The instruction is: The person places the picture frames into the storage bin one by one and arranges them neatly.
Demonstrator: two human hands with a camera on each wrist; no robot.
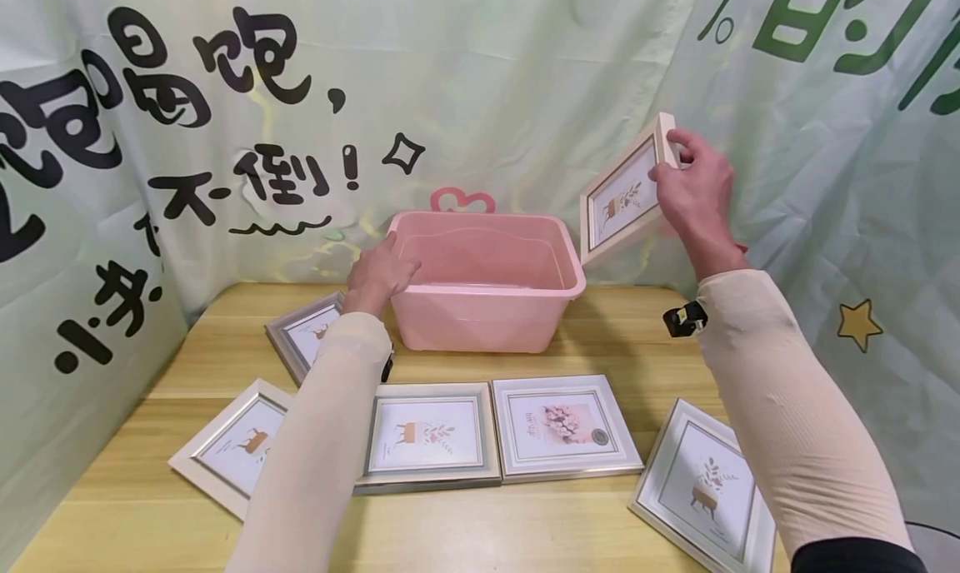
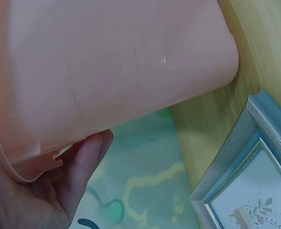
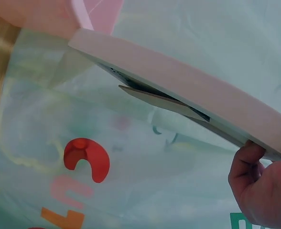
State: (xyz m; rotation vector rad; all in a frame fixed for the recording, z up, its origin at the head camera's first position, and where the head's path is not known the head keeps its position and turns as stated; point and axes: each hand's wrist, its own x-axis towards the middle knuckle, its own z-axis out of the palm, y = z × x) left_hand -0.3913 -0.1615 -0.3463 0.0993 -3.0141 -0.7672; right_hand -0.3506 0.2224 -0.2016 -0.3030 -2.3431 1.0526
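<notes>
My left hand (image 1: pixel 377 275) grips the left rim of a pink plastic bin (image 1: pixel 480 321) that stands upright at the back of the table. In the left wrist view its fingers (image 2: pixel 87 157) curl under that rim. My right hand (image 1: pixel 699 191) pinches a cream picture frame (image 1: pixel 617 200) by its upper right edge. This frame is held tilted in the air, just right of the bin, its plant print facing the head camera. Its back, with the stand flap (image 3: pixel 162 102) slightly lifted, shows in the right wrist view.
Picture frames lie on the wooden table (image 1: pixel 427 531): a grey one (image 1: pixel 281 330) left of the bin, a cream one (image 1: pixel 213 427), two side by side in front, silver-beige (image 1: pixel 420 480) and white (image 1: pixel 555 471), and a silver-white one (image 1: pixel 660 515) at right. Printed cloth (image 1: pixel 525 82) hangs behind.
</notes>
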